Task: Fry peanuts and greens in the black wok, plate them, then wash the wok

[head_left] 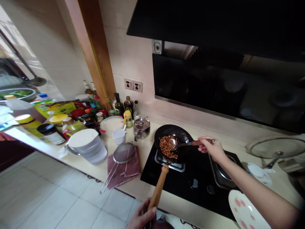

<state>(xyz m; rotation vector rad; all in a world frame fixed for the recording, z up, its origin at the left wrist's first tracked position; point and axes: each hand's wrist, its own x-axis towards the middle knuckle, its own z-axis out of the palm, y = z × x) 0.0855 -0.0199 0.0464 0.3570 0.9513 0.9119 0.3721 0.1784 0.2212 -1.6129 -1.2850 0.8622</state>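
A black wok (183, 136) sits over the left burner of the stove, with many small brown nuts or beans (166, 147) heaped in its left half. My left hand (144, 216) is wrapped round the lower end of the wok's wooden handle (159, 187), which points toward me. In my right hand (211, 148) is a metal spatula with a wooden grip (186, 144), held from the right side. The spatula's head lies among the brown pieces, partly hidden by them.
Left of the stove (176, 187) a mesh strainer (124, 152) rests on a purple cloth (133, 173). Beyond stand a water pitcher (89, 146), a steel pot (141, 128) and several bottles and jars. A plate (245, 210) and a glass lid (271, 148) are at right; the hood (214, 25) overhangs.
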